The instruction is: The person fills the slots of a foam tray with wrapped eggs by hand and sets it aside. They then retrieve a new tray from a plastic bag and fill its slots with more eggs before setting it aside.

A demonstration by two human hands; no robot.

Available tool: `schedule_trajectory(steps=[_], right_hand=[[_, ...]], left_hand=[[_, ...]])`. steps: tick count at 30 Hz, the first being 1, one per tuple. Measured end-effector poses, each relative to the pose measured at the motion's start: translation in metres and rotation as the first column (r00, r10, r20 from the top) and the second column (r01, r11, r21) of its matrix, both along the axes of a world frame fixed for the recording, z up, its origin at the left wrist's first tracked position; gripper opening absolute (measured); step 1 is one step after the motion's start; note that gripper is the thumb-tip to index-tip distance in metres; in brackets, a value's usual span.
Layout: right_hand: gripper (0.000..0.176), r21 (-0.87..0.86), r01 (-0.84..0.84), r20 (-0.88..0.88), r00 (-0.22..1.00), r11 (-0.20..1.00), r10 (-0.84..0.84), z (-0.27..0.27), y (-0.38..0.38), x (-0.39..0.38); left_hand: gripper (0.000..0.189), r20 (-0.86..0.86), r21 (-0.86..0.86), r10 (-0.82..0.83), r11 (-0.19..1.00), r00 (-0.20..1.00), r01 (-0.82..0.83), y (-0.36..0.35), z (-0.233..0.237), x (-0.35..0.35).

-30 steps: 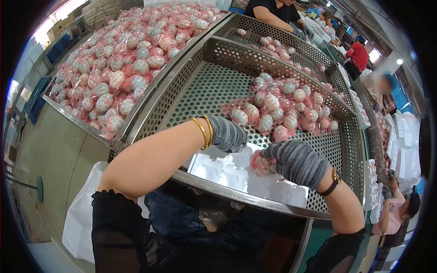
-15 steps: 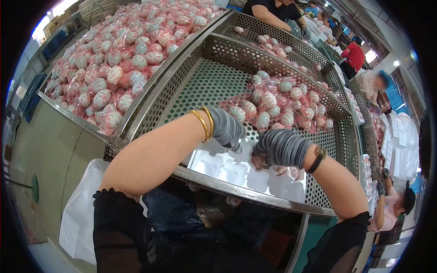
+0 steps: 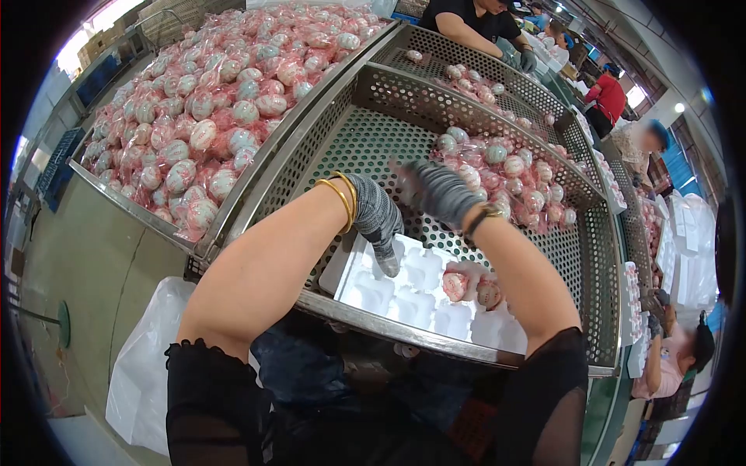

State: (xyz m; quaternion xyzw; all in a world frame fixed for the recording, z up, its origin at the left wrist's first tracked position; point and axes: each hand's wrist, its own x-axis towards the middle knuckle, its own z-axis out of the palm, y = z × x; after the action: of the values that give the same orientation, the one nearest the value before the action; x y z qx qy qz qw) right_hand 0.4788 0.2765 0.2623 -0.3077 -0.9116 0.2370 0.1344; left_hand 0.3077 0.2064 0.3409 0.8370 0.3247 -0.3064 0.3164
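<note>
A white foam tray with moulded cups lies near the front edge of the perforated metal bin. Two film-wrapped eggs show in its back row; my right forearm hides part of the tray. My left hand, in a grey striped glove, has its fingers bent down over the tray's back left part, gripping it. Above the bin floor, beyond the tray, my right hand is in a similar glove. Its fingers are smeared by motion, beside a heap of wrapped eggs.
A large bin heaped with wrapped eggs stands at the left. The metal bin has raised perforated walls. Across it, a person in black works with gloved hands. Another person in pink is at the right. White plastic hangs at lower left.
My right hand has moved from the tray back and left, beside the egg heap, uncovering two eggs in the tray. My left hand has shifted slightly left and down on the tray.
</note>
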Motion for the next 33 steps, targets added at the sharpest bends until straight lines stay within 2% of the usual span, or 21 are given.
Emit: schedule_trajectory(steps=[1, 3, 5, 6, 7, 10, 11, 14, 15, 18, 19, 21, 23, 26, 27, 30, 31, 33], right_hand=[[0.037, -0.459, -0.032, -0.350, 0.925, 0.888, -0.148, -0.002, 0.010, 0.012], [0.039, -0.610, -0.128, -0.531, 0.798, 0.782, -0.284, 0.034, -0.012, 0.027], [0.042, -0.459, -0.031, -0.411, 0.893, 0.888, -0.181, 0.106, -0.069, 0.038], [0.044, -0.519, -0.003, -0.345, 0.916, 0.855, -0.206, 0.122, -0.084, 0.047], [0.047, -0.542, 0.039, -0.260, 0.942, 0.839, -0.212, 0.124, -0.092, 0.059], [0.062, -0.508, 0.177, 0.038, 0.982, 0.843, -0.184, 0.126, -0.108, 0.090], [0.063, -0.252, 0.103, 0.123, 0.990, 0.962, -0.073, 0.128, -0.110, 0.092], [0.062, -0.351, 0.162, 0.164, 0.980, 0.922, -0.110, 0.141, -0.114, 0.089], [0.055, -0.393, 0.148, 0.162, 0.983, 0.907, -0.090, 0.146, -0.120, 0.082], [0.041, -0.127, 0.050, 0.446, 0.895, 0.991, 0.012, 0.133, -0.127, 0.067], [0.027, -0.054, 0.000, 0.405, 0.914, 0.999, 0.022, 0.138, -0.135, 0.060], [0.019, -0.031, -0.060, 0.292, 0.954, 0.998, 0.066, 0.120, -0.142, 0.052], [0.008, 0.111, -0.070, 0.408, 0.913, 0.991, 0.019, 0.119, -0.156, 0.038], [0.014, 0.132, -0.283, 0.390, 0.896, 0.950, 0.213, 0.120, -0.143, 0.044], [0.019, -0.083, -0.174, 0.338, 0.921, 0.981, 0.192, 0.127, -0.140, 0.044], [0.024, 0.030, 0.021, 0.278, 0.960, 0.999, -0.028, 0.123, -0.134, 0.064], [0.022, 0.116, 0.005, 0.368, 0.928, 0.993, -0.048, 0.135, -0.140, 0.060], [0.020, 0.088, -0.006, 0.386, 0.922, 0.996, -0.029, 0.135, -0.142, 0.056]], left_hand=[[0.081, 0.049, -0.057, 0.060, 0.997, 0.997, -0.057, 0.001, -0.006, 0.000], [0.082, 0.143, -0.182, 0.186, 0.970, 0.972, -0.159, 0.002, -0.018, 0.001], [0.077, 0.184, -0.111, 0.263, 0.963, 0.947, -0.246, -0.009, -0.012, 0.010], [0.076, 0.218, -0.077, 0.279, 0.960, 0.935, -0.269, -0.008, -0.018, 0.015], [0.074, 0.198, -0.153, 0.285, 0.954, 0.938, -0.258, -0.007, -0.018, 0.020], [0.069, 0.120, -0.150, 0.190, 0.974, 0.974, -0.172, -0.001, -0.019, 0.027], [0.062, 0.271, -0.020, 0.182, 0.983, 0.945, -0.184, -0.004, -0.033, 0.024], [0.058, 0.205, 0.013, 0.157, 0.987, 0.966, -0.163, -0.001, -0.035, 0.027], [0.053, 0.187, -0.024, 0.156, 0.988, 0.970, -0.154, -0.001, -0.034, 0.027], [0.048, 0.191, -0.022, 0.206, 0.978, 0.960, -0.206, -0.007, -0.026, 0.026], [0.046, 0.174, 0.006, 0.152, 0.988, 0.973, -0.156, -0.005, -0.025, 0.026], [0.043, 0.139, 0.061, 0.044, 0.997, 0.989, -0.053, -0.001, -0.024, 0.029], [0.042, 0.191, 0.071, 0.060, 0.995, 0.980, -0.074, 0.000, -0.034, 0.027], [0.040, 0.230, 0.064, 0.088, 0.992, 0.969, -0.105, -0.001, -0.040, 0.027], [0.040, 0.237, 0.060, 0.105, 0.991, 0.966, -0.123, -0.001, -0.040, 0.026], [0.042, 0.184, -0.082, 0.145, 0.988, 0.972, -0.132, 0.002, -0.035, 0.029], [0.040, 0.194, -0.073, 0.154, 0.987, 0.969, -0.142, 0.001, -0.034, 0.028], [0.036, 0.215, -0.061, 0.170, 0.985, 0.962, -0.161, -0.002, -0.034, 0.027]])
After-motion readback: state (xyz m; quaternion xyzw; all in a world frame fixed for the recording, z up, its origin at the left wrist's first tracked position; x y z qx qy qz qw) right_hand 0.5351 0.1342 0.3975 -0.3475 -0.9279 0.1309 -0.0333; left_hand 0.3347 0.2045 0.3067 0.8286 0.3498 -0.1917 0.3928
